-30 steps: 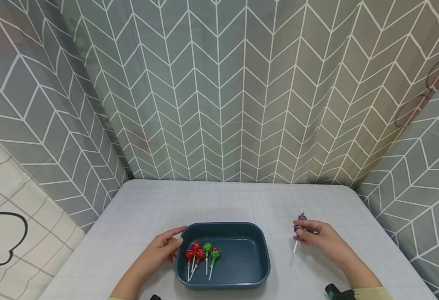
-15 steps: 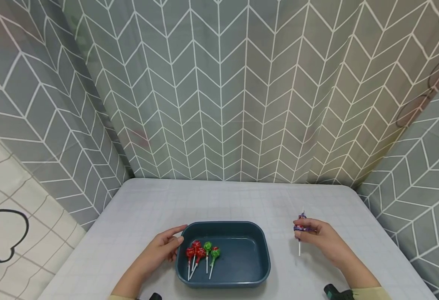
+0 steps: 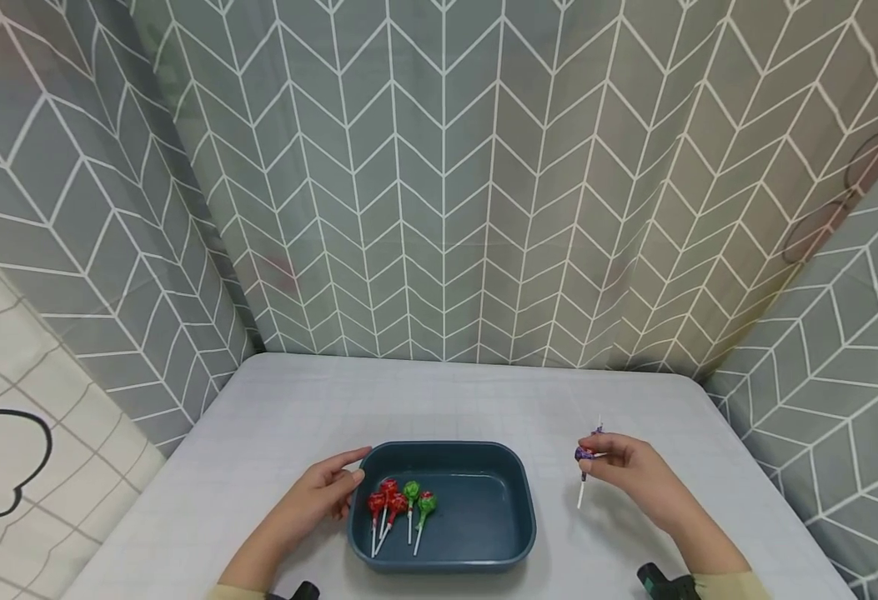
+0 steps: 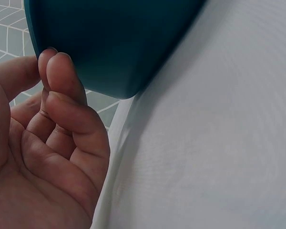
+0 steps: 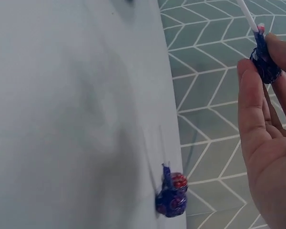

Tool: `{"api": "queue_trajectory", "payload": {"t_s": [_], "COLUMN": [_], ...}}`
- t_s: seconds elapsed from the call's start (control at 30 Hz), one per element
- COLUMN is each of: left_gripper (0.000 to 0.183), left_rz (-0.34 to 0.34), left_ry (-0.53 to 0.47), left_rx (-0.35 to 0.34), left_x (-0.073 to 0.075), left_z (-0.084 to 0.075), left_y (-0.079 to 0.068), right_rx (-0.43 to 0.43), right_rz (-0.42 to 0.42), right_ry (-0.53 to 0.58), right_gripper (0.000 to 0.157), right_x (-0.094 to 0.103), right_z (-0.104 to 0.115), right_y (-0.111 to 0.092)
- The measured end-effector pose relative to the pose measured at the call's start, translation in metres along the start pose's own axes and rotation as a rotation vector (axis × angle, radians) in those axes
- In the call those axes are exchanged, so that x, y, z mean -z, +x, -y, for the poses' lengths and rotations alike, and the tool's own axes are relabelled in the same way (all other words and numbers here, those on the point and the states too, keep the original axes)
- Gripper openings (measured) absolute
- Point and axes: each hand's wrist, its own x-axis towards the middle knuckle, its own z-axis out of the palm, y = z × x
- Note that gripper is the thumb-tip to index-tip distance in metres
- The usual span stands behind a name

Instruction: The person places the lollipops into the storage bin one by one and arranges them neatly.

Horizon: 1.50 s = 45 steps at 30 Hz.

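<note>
At the left end of a dark blue tray [image 3: 484, 521], my left hand [image 3: 322, 492] grips the rim; in the left wrist view its curled fingers [image 4: 66, 81] lie against the outer wall. Inside the tray's left half lie several lollipops, red-wrapped [image 3: 397, 503] and green-wrapped [image 3: 427, 503], with white sticks pointing toward me. To the right of the tray, my right hand [image 3: 637, 475] pinches a purple-wrapped lollipop [image 5: 266, 64] between thumb and fingers, above the table. Another purple lollipop [image 5: 171, 198] lies on the table beyond it, partly hidden by the hand in the head view.
A white cloth covers the table [image 3: 476, 400]. Grey curtains [image 3: 439, 208] with a white chevron pattern hang behind it and at both sides. Black wrist devices [image 3: 664, 582] sit on both wrists.
My right hand has lifted one purple lollipop off the table and shifted slightly left with it, leaving another purple one behind. The left hand stays at the tray.
</note>
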Motion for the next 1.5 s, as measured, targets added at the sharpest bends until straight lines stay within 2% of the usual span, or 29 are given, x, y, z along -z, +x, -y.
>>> {"api": "queue_trajectory", "payload": {"t_s": [0.13,0.4,0.83,1.03,1.5], "left_gripper": [0.058,0.056,0.054,0.052,0.051], "left_rz": [-0.007,0.002,0.014,0.021,0.013], "left_ry": [-0.001,0.003,0.015,0.028,0.035], "left_rx": [0.001,-0.003,-0.018,-0.05,-0.052], "left_x": [0.0,0.001,0.003,0.004,0.003], "left_z": [0.001,0.004,0.007,0.003,0.0], "left_y": [0.0,0.001,0.001,0.0,0.0], "right_rx": [0.02,0.104,0.132,0.191,0.306], "right_rz": [0.019,0.138,0.195,0.248,0.365], "right_ry": [-0.014,0.002,-0.004,-0.048,-0.216], "right_gripper": [0.049,0.043,0.039,0.04,0.036], "right_x": [-0.002,-0.013,-0.044,-0.058,-0.091], "right_z": [0.011,0.025,0.034,0.041,0.054], "right_y": [0.004,0.011,0.021,0.029,0.04]}}
